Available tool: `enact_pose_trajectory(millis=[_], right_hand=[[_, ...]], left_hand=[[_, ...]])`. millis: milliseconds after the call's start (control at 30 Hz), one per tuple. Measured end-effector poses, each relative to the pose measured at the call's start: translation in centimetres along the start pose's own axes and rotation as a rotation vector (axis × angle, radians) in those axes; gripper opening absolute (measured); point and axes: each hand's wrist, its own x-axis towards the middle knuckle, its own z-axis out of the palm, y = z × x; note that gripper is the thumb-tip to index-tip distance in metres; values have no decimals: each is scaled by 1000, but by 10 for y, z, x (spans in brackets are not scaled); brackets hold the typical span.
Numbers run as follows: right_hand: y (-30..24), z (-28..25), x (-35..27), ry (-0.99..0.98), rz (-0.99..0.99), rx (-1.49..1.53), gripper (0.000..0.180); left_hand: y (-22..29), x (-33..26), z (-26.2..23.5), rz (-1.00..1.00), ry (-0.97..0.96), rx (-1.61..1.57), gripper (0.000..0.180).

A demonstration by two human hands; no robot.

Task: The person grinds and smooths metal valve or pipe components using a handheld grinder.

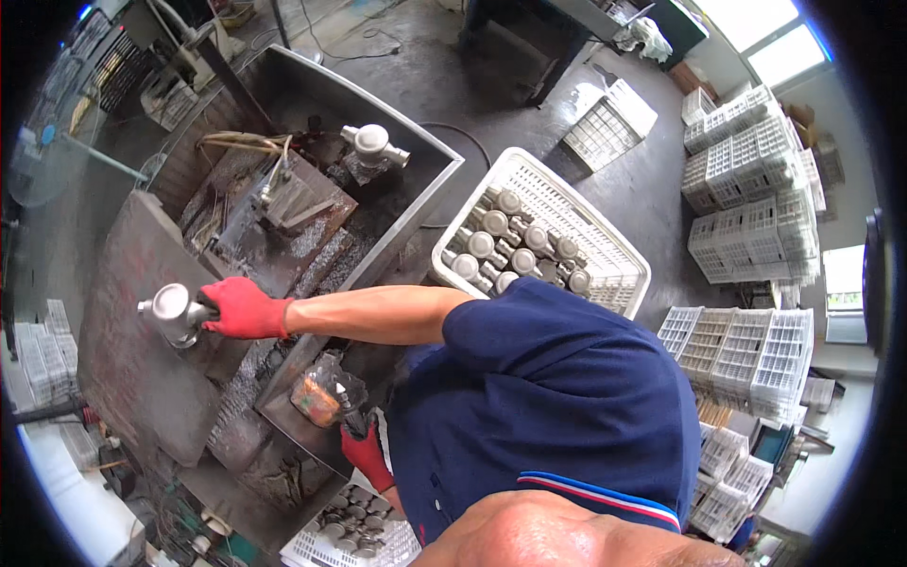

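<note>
My right hand (244, 308), in a red glove, is closed around one pipe end of a silvery metal water meter body (172, 302). Its round face is turned up, over a broad dark slab (142, 378). Lower in view, beside my body, my left hand (367, 455) wears a red glove too. Its fingers are curled at a dark part; what they grip is hard to make out. Just beyond it is a clear, dark-edged item (321, 395) with orange contents. A similar meter body (371, 144) sits in the far part of the metal trough (430, 184).
A white plastic crate (576, 213) with several meter bodies stands beside the trough. Another white crate (397, 548) with round metal parts is below my left hand. Wet blocks and hoses (274, 161) fill the trough's middle. Stacked white crates (751, 236) line the right side.
</note>
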Motion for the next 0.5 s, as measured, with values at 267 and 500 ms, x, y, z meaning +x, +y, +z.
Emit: enact_pose_trajectory(millis=[267,500], right_hand=[[37,-67,-69,-129,640,358,55],[107,-55,-80,-94,898,928,41]], left_hand=[[-12,11,0,-38,-94,22,62],[13,17,0,-152,-108,161,66]])
